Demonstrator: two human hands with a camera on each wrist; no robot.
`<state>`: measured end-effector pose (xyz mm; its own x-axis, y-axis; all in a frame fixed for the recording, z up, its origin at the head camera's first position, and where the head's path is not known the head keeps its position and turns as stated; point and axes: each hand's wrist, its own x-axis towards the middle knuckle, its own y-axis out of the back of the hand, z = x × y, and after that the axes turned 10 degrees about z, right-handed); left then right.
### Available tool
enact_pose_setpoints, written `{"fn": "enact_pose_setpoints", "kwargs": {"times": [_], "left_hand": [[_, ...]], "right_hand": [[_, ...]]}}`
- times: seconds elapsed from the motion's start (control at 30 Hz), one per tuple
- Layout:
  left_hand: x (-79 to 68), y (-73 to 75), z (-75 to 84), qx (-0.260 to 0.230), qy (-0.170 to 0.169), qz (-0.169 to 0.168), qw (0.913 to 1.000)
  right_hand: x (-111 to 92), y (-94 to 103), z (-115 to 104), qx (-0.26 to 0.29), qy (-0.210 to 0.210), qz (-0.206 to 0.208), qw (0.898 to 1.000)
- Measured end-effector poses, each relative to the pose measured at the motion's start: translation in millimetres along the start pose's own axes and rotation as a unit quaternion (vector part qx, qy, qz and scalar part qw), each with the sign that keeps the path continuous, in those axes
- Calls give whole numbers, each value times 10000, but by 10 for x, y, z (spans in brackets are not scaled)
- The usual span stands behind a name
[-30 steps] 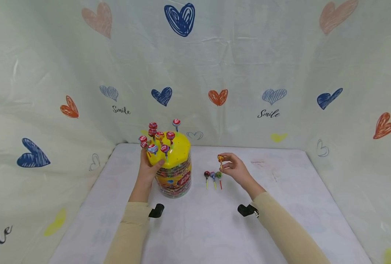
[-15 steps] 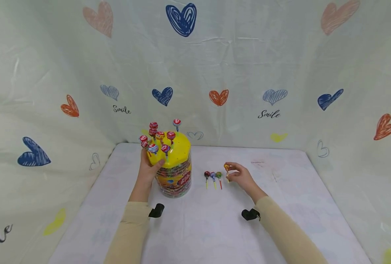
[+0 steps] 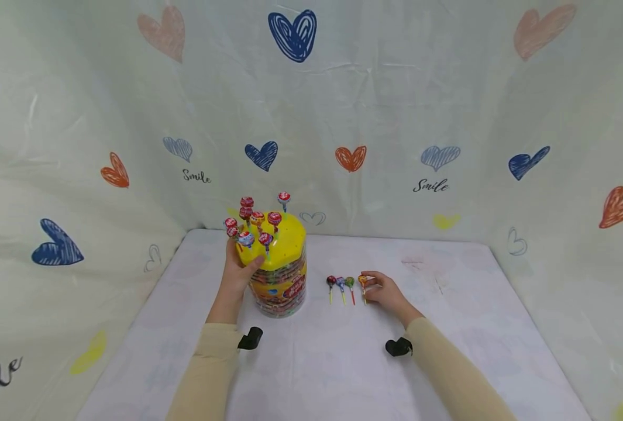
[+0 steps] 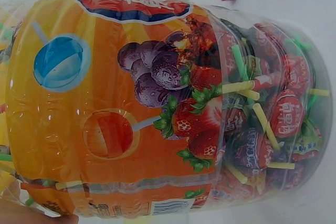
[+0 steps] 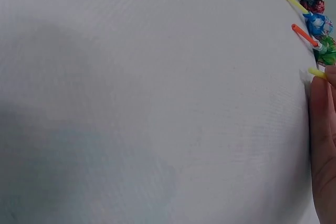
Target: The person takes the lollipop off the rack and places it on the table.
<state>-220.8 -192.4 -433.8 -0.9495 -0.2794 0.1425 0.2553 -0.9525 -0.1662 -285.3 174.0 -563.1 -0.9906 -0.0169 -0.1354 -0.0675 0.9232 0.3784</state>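
My left hand (image 3: 236, 275) grips the yellow lid (image 3: 291, 241) of a big clear candy jar (image 3: 285, 291), thumb at the front. Several wrapped lollipops (image 3: 274, 218) stand upright on that lid. Through the jar's lower wall, in the left wrist view, more lollipops (image 4: 287, 114) show. To the jar's right, my right hand (image 3: 388, 294) pinches an orange-wrapped lollipop (image 3: 362, 279) down at the table top. Left of it lie a dark red lollipop (image 3: 331, 280), a blue lollipop (image 3: 341, 282) and a green lollipop (image 3: 350, 282) in a row, sticks toward me.
A white cloth covers the table (image 3: 322, 362). Behind and at the sides hangs a pale curtain (image 3: 385, 111) printed with hearts. Each forearm carries a black wrist camera, the left camera (image 3: 250, 338) close to the jar's front.
My right hand has come down and slightly right with the orange lollipop, from above the row to the table beside the green one. The left hand keeps its hold on the jar lid.
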Motion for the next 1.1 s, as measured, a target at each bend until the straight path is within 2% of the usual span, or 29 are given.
{"fn": "enact_pose_setpoints", "kwargs": {"times": [0.33, 0.57, 0.83, 0.97, 1.1], "left_hand": [[-9, 6, -19, -49, -82, -24, 10000], [-7, 4, -20, 62, 0, 29, 10000], [-10, 2, -21, 74, -47, 13, 10000], [-22, 2, -12, 98, -7, 19, 10000], [-29, -1, -2, 62, -26, 23, 10000]], "right_hand": [[5, -34, -25, -257, 162, -82, 9995], [10, -46, -24, -485, 383, -154, 9980], [23, -28, -9, -329, 525, -330, 9975], [-12, -6, -103, -155, 462, -253, 9985], [-28, 13, -303, -18, 557, 30, 9984]]}}
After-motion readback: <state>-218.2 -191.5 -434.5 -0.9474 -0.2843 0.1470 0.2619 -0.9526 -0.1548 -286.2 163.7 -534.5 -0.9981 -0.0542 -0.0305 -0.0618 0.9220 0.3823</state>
